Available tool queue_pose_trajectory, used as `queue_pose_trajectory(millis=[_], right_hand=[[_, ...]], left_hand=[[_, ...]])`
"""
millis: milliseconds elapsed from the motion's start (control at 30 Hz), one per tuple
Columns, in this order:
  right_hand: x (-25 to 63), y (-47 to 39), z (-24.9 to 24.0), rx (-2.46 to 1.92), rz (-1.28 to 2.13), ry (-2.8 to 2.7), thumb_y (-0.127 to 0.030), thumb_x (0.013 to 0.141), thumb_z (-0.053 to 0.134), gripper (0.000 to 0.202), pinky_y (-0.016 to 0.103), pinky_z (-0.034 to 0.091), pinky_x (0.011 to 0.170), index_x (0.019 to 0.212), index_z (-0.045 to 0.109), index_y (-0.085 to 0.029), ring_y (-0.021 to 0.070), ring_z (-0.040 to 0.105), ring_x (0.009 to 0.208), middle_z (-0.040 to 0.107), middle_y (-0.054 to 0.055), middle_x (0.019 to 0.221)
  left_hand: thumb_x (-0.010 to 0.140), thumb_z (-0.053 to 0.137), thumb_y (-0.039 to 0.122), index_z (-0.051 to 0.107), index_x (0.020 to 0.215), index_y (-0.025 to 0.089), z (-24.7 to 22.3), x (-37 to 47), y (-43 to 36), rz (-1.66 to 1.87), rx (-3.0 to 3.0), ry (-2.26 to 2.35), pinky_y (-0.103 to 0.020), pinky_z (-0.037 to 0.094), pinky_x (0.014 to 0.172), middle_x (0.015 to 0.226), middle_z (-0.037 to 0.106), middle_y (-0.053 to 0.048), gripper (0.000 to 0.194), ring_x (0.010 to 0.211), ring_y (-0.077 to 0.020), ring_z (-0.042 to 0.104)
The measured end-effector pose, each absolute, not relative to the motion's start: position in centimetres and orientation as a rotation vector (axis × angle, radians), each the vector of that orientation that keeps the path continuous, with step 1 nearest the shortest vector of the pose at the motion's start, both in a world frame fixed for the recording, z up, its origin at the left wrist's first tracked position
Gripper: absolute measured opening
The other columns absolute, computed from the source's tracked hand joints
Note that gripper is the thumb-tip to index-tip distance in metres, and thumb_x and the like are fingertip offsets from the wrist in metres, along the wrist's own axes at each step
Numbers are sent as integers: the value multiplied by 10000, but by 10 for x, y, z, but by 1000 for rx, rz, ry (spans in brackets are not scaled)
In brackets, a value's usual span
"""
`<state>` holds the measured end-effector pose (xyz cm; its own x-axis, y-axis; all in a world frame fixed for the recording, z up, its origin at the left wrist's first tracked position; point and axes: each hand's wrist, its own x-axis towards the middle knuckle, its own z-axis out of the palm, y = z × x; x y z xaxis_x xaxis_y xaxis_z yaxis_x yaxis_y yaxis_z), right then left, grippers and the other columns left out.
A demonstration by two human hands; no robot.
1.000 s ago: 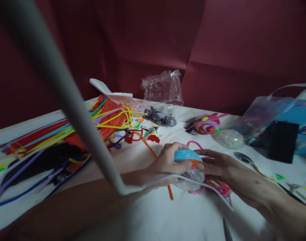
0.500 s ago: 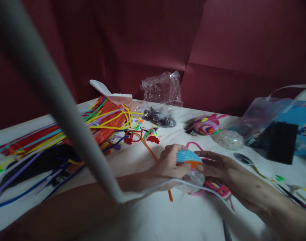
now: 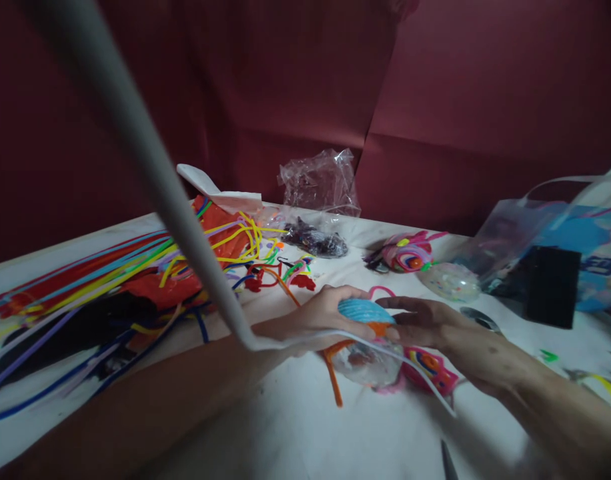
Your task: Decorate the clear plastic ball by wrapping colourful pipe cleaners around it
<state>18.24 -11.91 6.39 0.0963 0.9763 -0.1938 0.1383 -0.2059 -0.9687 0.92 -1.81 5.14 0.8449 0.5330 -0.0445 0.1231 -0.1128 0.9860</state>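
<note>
My left hand (image 3: 328,312) is closed around a clear plastic ball (image 3: 365,363) whose upper part is wrapped with a light blue pipe cleaner (image 3: 363,311). Below the blue coils runs an orange pipe cleaner (image 3: 334,381), its loose end hanging down past the left side of the ball. From the right, my right hand (image 3: 430,325) presses its thumb and fingers to the orange band on the ball; its fingertips are partly hidden. Beside the ball lies a pink pipe-cleaner piece (image 3: 433,372) with coloured coils.
Loose pipe cleaners (image 3: 135,260) cover the left side. Behind are a crinkled clear bag (image 3: 319,187), a dark bundle (image 3: 315,239), a pink wrapped piece (image 3: 408,253) and a clear egg-shaped shell (image 3: 450,281). A black box (image 3: 553,287) stands right. A grey pole (image 3: 185,227) crosses the view.
Both hands and the ball have shifted slightly left in view. More of the orange pipe cleaner shows on the ball's left side, and more of the ball's clear part is uncovered.
</note>
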Motion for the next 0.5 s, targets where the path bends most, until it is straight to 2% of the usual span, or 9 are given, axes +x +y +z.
queue_pose_trajectory(millis=[167,300,500], right_hand=[[186,-116,63,-1466,1262,-1206,-404,617,854,790,266,474,743,1199,439,-68,321,504,1011,537,145,1119],[188,-111,64,-1404,1342,-1266,-392,635,828,791,326,449,827,1214,404,-60,336,511,991,548,153,1086],[191,-105,68,-1357,1431,-1348,-359,657,816,791,404,409,899,1248,375,-72,352,503,995,545,151,1079]], left_hand=[[563,725,260,558,1115,162,53,10,-24,415,1640,578,-290,452,709,918,618,-38,585,813,-181,577],[533,740,271,557,1047,173,54,9,-27,443,1698,647,-281,441,672,872,599,-22,555,779,-172,556],[532,754,332,548,1138,228,53,9,-19,388,1945,625,-350,431,806,952,574,-27,649,909,-223,545]])
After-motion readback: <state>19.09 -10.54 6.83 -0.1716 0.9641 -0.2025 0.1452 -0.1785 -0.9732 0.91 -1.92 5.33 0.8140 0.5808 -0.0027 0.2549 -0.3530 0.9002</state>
